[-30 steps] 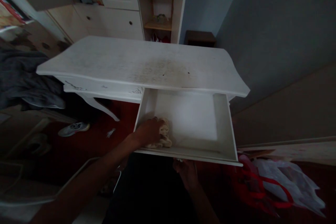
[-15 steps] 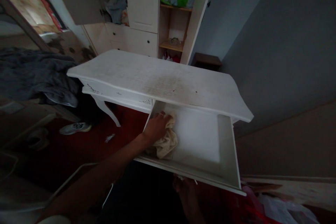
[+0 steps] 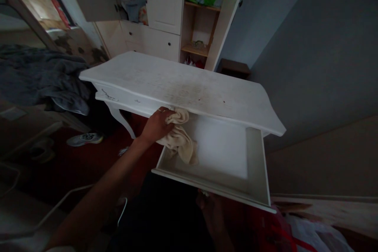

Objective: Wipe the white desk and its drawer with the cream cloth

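Observation:
My left hand [image 3: 159, 125] is closed round a crumpled beige cloth [image 3: 180, 139] at the left side wall of the pulled-out drawer [image 3: 261, 165]. Part of the cloth hangs over that wall, and its lower end droops inside the drawer. The drawer belongs to a white desk [image 3: 150, 73] with dark smudges on its top. My right hand [image 3: 209, 206] is in shadow just below the drawer's front edge. Its fingers are curled by a small pale piece that I cannot make out.
A grey garment [image 3: 41, 75] is heaped at the left, above a shoe [image 3: 85, 139] on the red floor. Behind the desk stands a white wardrobe [image 3: 163, 4] with open doors. Plastic bags [image 3: 319, 236] lie at the lower right, near the wall.
My left hand has moved up and left with the cloth, from inside the drawer to its left side wall. My right hand stays by the drawer front.

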### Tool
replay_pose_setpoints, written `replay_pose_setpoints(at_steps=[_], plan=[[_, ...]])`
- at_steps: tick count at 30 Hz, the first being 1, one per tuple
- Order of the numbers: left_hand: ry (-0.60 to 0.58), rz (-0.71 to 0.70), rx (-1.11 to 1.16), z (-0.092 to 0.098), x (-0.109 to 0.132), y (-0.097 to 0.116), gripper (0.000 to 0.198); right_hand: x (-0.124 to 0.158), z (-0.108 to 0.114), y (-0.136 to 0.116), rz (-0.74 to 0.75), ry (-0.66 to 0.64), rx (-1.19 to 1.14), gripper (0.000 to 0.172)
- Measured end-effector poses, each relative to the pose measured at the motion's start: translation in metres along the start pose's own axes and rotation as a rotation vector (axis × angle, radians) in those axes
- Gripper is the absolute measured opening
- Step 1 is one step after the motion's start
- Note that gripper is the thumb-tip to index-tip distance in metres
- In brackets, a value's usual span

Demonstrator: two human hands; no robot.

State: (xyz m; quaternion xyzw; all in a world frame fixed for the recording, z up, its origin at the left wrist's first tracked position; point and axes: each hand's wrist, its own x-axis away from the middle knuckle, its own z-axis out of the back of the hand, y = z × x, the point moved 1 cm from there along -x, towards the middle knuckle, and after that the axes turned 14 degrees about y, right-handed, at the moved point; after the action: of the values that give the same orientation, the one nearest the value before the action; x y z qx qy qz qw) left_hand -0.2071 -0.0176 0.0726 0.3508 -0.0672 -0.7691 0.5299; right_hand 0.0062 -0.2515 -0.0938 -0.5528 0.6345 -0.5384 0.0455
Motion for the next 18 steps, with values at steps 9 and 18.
replay_pose_setpoints(at_steps=[9, 18], plan=[[-0.109, -0.087, -0.015, 0.043, 0.104, 0.02, 0.041, 0.001, -0.002, 0.001, -0.001, 0.004, -0.01, 0.032], [-0.317, -0.273, 0.181, -0.003, 0.13, 0.072, 0.06, 0.002, -0.009, 0.002, 0.018, 0.009, -0.052, 0.034]])
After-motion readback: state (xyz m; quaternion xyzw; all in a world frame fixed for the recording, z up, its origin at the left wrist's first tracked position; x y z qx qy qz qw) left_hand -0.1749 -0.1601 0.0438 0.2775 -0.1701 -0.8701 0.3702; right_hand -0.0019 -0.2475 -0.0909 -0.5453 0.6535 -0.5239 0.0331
